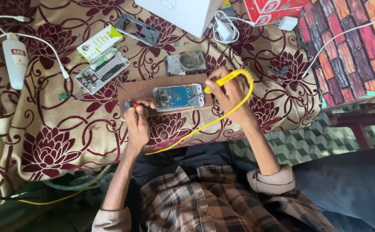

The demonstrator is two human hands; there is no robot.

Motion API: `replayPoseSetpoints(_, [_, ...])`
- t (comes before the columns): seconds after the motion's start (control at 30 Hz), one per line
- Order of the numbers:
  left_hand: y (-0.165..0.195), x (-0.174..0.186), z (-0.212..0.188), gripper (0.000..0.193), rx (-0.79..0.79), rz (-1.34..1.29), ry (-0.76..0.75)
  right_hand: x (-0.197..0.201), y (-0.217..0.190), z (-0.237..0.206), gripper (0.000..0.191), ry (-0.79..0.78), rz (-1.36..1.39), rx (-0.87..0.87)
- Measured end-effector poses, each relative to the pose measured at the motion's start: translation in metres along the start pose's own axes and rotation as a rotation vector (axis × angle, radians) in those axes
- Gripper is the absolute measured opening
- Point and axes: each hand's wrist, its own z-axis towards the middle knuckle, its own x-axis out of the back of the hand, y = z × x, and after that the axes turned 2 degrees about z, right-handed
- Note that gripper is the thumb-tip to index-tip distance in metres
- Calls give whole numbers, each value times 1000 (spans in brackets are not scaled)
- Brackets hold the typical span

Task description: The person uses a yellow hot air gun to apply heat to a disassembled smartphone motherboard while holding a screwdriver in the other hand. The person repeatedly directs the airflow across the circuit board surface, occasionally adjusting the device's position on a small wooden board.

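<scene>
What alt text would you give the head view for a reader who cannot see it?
Seen from above, a person's right hand holds a yellow corded soldering tool to an opened phone lying on a brown board, while the left hand holds a small tool beside it. Other phone parts lie on a floral cloth.

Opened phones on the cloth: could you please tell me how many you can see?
3: one on the wooden board between the hands, one behind it, one at left beside the green-white packet. Others may be hidden.
</scene>
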Motion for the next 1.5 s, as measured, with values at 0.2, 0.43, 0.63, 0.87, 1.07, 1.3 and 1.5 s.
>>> replayPoseSetpoints(0.2, [2, 1, 0, 18, -39, -27, -10, 11, -24, -13, 17, -42, -131, 48])
replayPoseSetpoints(0.43, [-2, 1, 0, 17, -18, -3, -27, -6, -6, -37, 25, 200, -155, 146])
replayPoseSetpoints(0.63, [-4, 2, -1, 17, -64, 8, -33, -42, 65, -46, 33, 521, 562, -38])
replayPoseSetpoints(0.87, [-6, 1, -1, 17, -25, -24, -26, -55, 135, -56, 37, 624, 786, -72])
replayPoseSetpoints(1.07, [-12, 0, 0, 20, -15, -7, -15, -58, 147, -68, 29, 643, 945, -16])
replayPoseSetpoints(1.3, [-10, 1, 0, 25, -8, -12, -44, -61, 143, -72, 27, 530, 791, 82])
replayPoseSetpoints(1.5, [-11, -1, 1, 26, 4, -13, -32, -62, 143, -73, 24, 538, 781, 70])
